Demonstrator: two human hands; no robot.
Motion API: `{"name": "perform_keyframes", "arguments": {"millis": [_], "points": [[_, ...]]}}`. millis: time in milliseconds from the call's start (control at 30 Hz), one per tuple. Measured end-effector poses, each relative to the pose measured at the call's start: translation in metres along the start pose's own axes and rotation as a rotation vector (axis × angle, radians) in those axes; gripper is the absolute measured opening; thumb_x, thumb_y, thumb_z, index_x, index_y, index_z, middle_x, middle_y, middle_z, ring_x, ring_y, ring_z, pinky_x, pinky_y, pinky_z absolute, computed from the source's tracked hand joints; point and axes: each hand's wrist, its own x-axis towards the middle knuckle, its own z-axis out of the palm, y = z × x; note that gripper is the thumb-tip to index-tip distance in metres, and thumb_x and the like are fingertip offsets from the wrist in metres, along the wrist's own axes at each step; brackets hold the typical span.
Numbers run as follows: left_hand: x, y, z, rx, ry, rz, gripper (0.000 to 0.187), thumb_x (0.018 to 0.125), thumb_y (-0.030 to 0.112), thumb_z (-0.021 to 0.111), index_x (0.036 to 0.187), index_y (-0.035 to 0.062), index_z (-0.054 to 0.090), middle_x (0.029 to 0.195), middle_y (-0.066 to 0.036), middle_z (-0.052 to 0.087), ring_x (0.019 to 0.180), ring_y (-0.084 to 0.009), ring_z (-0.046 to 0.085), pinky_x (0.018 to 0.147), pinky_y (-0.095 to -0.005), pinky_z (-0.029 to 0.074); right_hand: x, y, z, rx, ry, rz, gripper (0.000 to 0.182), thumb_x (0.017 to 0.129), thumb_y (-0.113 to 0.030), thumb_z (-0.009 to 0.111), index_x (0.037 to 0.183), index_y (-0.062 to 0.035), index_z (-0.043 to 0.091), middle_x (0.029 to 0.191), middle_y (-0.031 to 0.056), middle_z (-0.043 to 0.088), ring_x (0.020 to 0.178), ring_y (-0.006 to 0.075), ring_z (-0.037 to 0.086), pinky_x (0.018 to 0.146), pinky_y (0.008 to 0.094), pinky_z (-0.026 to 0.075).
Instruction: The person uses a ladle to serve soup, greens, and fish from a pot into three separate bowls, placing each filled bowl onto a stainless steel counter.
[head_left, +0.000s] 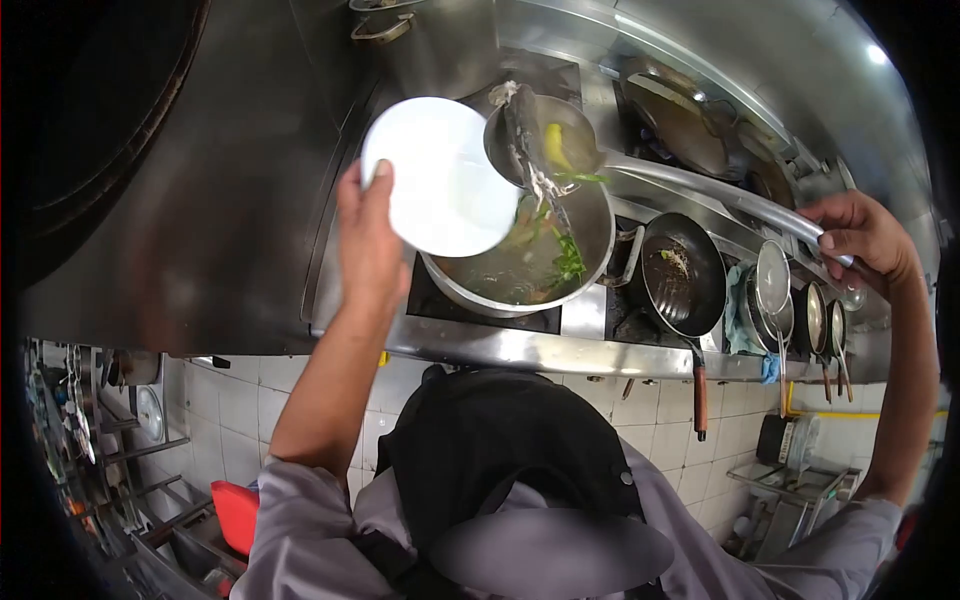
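Observation:
My left hand (372, 240) grips the edge of a round white bowl (438, 180), its thumb on the rim, tilted over the left side of a metal pot (607, 250). My right hand (862, 236) is closed round the far end of a long-handled metal ladle (715, 188). The ladle's head is above the pot, close beside the bowl. A dark grey piece with frayed white bits (522, 140), perhaps fish, hangs over the ladle's rim. A yellow piece (556, 148) lies in the ladle. Green leaves (570, 262) float in the pot's broth.
Right of the pot sits a black frying pan (684, 275), its handle jutting past the stove's front edge. Farther right are a mesh strainer (772, 275) and smaller pans (816, 318). A tall stockpot (430, 50) stands behind, with a wok (675, 120) at the back right.

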Motion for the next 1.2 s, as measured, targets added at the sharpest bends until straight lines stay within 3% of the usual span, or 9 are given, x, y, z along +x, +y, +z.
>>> {"name": "perform_keyframes", "arguments": {"millis": [267, 400, 500, 567, 667, 800, 900, 1000, 1200], "points": [[0.014, -0.054, 0.053, -0.267, -0.057, -0.389, 0.05, 0.099, 0.041, 0.053, 0.136, 0.0078, 0.048, 0.13, -0.009, 0.059, 0.117, -0.0238, 0.059, 0.096, -0.0414, 0.051, 0.011, -0.025, 0.015, -0.337, -0.161, -0.072, 0.042, 0.081, -0.003, 0.064, 0.121, 0.0079, 0.061, 0.057, 0.0047, 0.058, 0.04, 0.0087, 0.051, 0.032, 0.0232, 0.036], [0.018, -0.064, 0.048, -0.336, -0.103, -0.384, 0.054, 0.099, 0.043, 0.053, 0.139, 0.0079, 0.046, 0.135, -0.009, 0.057, 0.12, -0.0251, 0.059, 0.097, -0.0434, 0.05, 0.004, -0.045, 0.04, -0.561, -0.1, -0.072, 0.041, 0.083, -0.002, 0.059, 0.123, 0.0034, 0.062, 0.055, 0.0034, 0.056, 0.039, 0.0072, 0.049, 0.035, 0.0237, 0.038], [0.018, -0.064, 0.047, -0.364, -0.106, -0.342, 0.053, 0.099, 0.042, 0.053, 0.138, 0.0077, 0.047, 0.136, -0.009, 0.056, 0.123, -0.026, 0.056, 0.101, -0.0451, 0.047, -0.006, -0.047, 0.049, -0.806, 0.028, -0.049, 0.042, 0.081, -0.002, 0.061, 0.123, 0.0017, 0.063, 0.062, 0.0091, 0.062, 0.045, 0.0144, 0.057, 0.046, 0.0292, 0.048], [0.016, -0.063, 0.046, -0.37, -0.098, -0.317, 0.052, 0.099, 0.042, 0.053, 0.138, 0.0076, 0.047, 0.136, -0.009, 0.056, 0.124, -0.0263, 0.055, 0.103, -0.0458, 0.047, -0.01, -0.031, 0.048, -1.014, 0.132, -0.498, 0.042, 0.079, -0.001, 0.065, 0.121, -0.0007, 0.065, 0.076, 0.0153, 0.068, 0.061, 0.0233, 0.065, 0.063, 0.0352, 0.053], [0.012, -0.055, 0.045, -0.393, -0.109, -0.345, 0.052, 0.098, 0.041, 0.054, 0.138, 0.0077, 0.048, 0.136, -0.01, 0.056, 0.124, -0.027, 0.055, 0.103, -0.0472, 0.045, -0.028, -0.019, 0.056, -1.14, 0.352, -0.69, 0.042, 0.077, 0.0, 0.068, 0.119, -0.0012, 0.066, 0.091, 0.0188, 0.07, 0.078, 0.0286, 0.068, 0.075, 0.0384, 0.051], [0.006, -0.043, 0.043, -0.384, -0.118, -0.347, 0.054, 0.098, 0.043, 0.053, 0.138, 0.0077, 0.048, 0.135, -0.011, 0.057, 0.123, -0.0288, 0.056, 0.101, -0.0501, 0.047, -0.056, -0.018, 0.053, -0.926, 0.493, -0.456, 0.045, 0.08, 0.002, 0.065, 0.125, -0.0038, 0.063, 0.098, 0.0176, 0.068, 0.076, 0.0252, 0.064, 0.073, 0.0364, 0.049], [0.007, -0.033, 0.029, -0.384, -0.102, -0.33, 0.056, 0.097, 0.046, 0.052, 0.138, 0.0077, 0.048, 0.135, -0.011, 0.057, 0.123, -0.0298, 0.056, 0.1, -0.0518, 0.048, -0.053, 0.007, 0.039, -0.91, 0.53, -0.614, 0.045, 0.084, 0.0, 0.063, 0.129, -0.005, 0.061, 0.093, 0.0151, 0.067, 0.072, 0.0233, 0.06, 0.07, 0.0349, 0.049], [0.005, -0.016, 0.018, -0.361, -0.043, -0.212, 0.055, 0.098, 0.044, 0.049, 0.139, 0.0066, 0.046, 0.135, -0.012, 0.056, 0.122, -0.0302, 0.056, 0.1, -0.0508, 0.048, -0.049, 0.006, 0.048, -0.832, 0.48, -0.452, 0.046, 0.084, -0.001, 0.065, 0.13, -0.0062, 0.061, 0.094, 0.0163, 0.068, 0.076, 0.0253, 0.063, 0.071, 0.0371, 0.05], [0.011, 0.003, 0.0, -0.386, -0.009, -0.076, 0.05, 0.099, 0.037, 0.052, 0.134, 0.0021, 0.048, 0.13, -0.013, 0.059, 0.118, -0.0272, 0.059, 0.099, -0.0436, 0.05, -0.019, 0.012, 0.088, -1.229, 0.275, -0.534, 0.038, 0.081, -0.004, 0.069, 0.119, -0.0082, 0.066, 0.088, 0.0154, 0.068, 0.081, 0.0326, 0.066, 0.075, 0.0438, 0.053]]}}
